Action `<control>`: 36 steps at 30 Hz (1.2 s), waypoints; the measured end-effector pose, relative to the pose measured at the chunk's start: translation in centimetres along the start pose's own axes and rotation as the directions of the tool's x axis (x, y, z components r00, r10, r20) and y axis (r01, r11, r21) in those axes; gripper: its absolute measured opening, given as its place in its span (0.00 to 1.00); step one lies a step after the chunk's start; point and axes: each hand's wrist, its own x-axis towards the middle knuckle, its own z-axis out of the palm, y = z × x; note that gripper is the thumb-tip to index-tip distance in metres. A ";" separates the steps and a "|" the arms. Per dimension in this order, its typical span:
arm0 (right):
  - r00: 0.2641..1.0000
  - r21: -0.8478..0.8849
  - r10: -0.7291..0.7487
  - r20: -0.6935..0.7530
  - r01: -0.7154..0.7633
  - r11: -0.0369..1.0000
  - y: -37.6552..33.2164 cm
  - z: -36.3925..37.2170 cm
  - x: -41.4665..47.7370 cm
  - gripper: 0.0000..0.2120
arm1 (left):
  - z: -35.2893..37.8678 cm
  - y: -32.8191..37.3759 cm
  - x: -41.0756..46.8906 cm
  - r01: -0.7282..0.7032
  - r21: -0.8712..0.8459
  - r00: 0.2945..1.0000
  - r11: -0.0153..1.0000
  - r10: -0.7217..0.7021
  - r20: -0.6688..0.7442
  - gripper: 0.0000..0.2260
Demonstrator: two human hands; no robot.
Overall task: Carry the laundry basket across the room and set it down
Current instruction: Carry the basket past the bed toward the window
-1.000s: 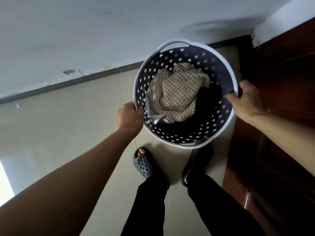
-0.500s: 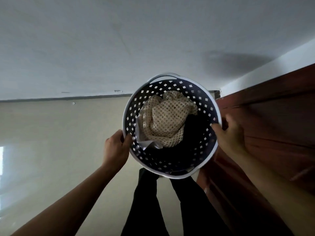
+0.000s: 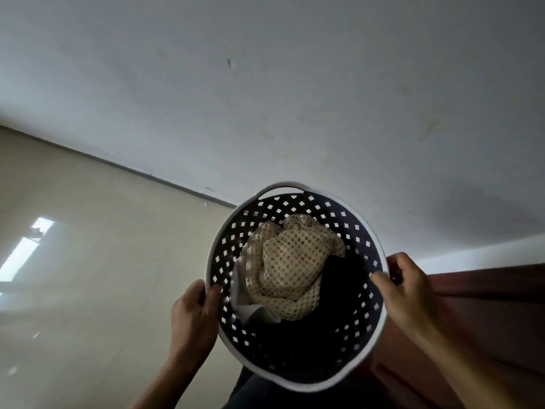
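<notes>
A round laundry basket (image 3: 351, 219), dark with square holes and a white rim, hangs in the air in front of me at lower centre. Inside lie a cream mesh cloth (image 3: 290, 265), a grey-white piece and dark clothing. My left hand (image 3: 193, 317) grips the basket's left rim, thumb inside. My right hand (image 3: 408, 290) grips the right rim, fingers curled over the edge. A handle slot shows at the basket's far rim. My feet are hidden under the basket.
A white wall (image 3: 295, 98) fills the upper view, meeting the beige tiled floor (image 3: 88, 246) along a dark baseboard. Dark reddish wooden furniture (image 3: 486, 314) stands close on my right. Window light reflects on the floor at the left.
The basket has come up off the floor and closer to my body, both hands still on its rim. My view has tilted up and turned, so more wall shows and my feet are out of sight.
</notes>
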 end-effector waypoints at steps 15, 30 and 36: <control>0.956 0.028 -0.193 0.220 0.191 0.981 -20.5 10.6 -0.8 0.04 | -17.3 -3.4 4.5 -0.031 -0.188 0.922 0.982 -0.044 -0.384 0.21; 0.761 0.090 -0.394 0.515 0.410 0.908 -38.6 31.0 8.1 0.10 | -30.3 -7.9 14.6 0.181 -0.270 0.692 0.946 -0.318 -0.649 0.13; 0.591 0.119 -0.450 0.669 0.512 0.851 -48.4 40.3 10.7 0.07 | -35.9 -9.2 18.9 0.291 -0.314 0.551 0.904 -0.427 -0.717 0.16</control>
